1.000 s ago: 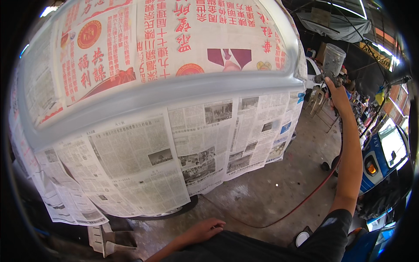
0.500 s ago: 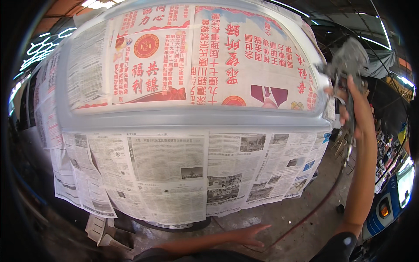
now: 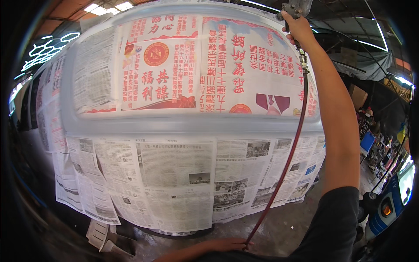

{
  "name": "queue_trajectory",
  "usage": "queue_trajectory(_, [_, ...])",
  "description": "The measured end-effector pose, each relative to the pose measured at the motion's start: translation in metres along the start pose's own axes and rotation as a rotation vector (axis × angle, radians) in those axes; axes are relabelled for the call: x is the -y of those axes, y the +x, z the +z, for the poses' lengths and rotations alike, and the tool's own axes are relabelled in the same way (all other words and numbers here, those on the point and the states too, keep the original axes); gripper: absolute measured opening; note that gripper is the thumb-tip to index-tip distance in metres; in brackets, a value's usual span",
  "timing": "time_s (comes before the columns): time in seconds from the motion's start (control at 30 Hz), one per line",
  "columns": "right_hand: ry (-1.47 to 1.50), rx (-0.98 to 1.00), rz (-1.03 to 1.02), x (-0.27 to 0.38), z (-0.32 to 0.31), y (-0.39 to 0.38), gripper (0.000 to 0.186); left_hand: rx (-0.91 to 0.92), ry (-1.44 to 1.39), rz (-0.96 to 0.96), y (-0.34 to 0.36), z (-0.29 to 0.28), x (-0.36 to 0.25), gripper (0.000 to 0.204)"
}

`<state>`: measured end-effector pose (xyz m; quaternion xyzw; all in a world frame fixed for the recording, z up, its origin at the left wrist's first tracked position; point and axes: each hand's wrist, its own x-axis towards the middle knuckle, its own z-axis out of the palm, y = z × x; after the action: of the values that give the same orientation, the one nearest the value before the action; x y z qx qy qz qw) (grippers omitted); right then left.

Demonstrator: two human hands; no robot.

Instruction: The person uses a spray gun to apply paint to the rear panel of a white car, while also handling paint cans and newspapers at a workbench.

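Since the earlier frame, right hand [image 3: 297, 27] has swung left and up, fingers wrapped around the spray gun [image 3: 293, 8] at the far right above the newspaper-masked car [image 3: 183, 126]; left hand [image 3: 229, 244] lies near, loosely pinching the red hose [image 3: 286, 163]

Auto body/paint shop. Car [image 3: 192, 124] masked w/ newspaper [image 3: 174, 183], only a grey strip left bare. Spray gun [image 3: 294, 8] on red air hose [image 3: 283, 168]. Stained concrete floor [image 3: 279, 229], tarp [image 3: 358, 65] overhead, clutter along right side, striplights on ceiling [image 3: 107, 6].
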<state>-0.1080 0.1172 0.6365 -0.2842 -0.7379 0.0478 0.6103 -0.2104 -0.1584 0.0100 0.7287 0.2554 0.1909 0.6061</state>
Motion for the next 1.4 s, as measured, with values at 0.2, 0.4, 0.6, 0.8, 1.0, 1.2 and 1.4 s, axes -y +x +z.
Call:
queue_trajectory(0.2, [-0.046, -0.103, -0.031, 0.007, 0.034, 0.008, 0.056, -0.270, -0.143, -0.010, -0.060, 0.004, -0.013, 0.045])
queue_trajectory(0.4, [-0.053, -0.147, 0.016, 0.026, 0.054, 0.009, 0.055, -0.379, -0.125, -0.081, -0.101, 0.006, -0.059, 0.042])
queue_trajectory(0.6, [-0.007, -0.090, -0.021, 0.054, 0.070, 0.002, 0.053, -0.441, -0.067, -0.043, -0.133, 0.014, -0.056, 0.041])
queue_trajectory(0.8, [0.013, -0.063, -0.011, 0.090, 0.099, -0.008, 0.045, -0.524, -0.113, -0.025, -0.166, 0.021, -0.045, 0.041])
queue_trajectory(1.0, [0.067, -0.025, -0.080, 0.116, 0.131, -0.013, 0.039, -0.625, -0.239, -0.016, -0.197, 0.034, -0.058, 0.041])
queue_trajectory(1.2, [0.104, -0.001, -0.088, 0.156, 0.163, -0.022, 0.035, -0.681, -0.258, 0.043, -0.225, 0.049, -0.061, 0.041])
queue_trajectory(1.4, [0.140, 0.031, -0.105, 0.194, 0.193, -0.031, 0.032, -0.714, -0.311, 0.058, -0.250, 0.060, -0.057, 0.043])
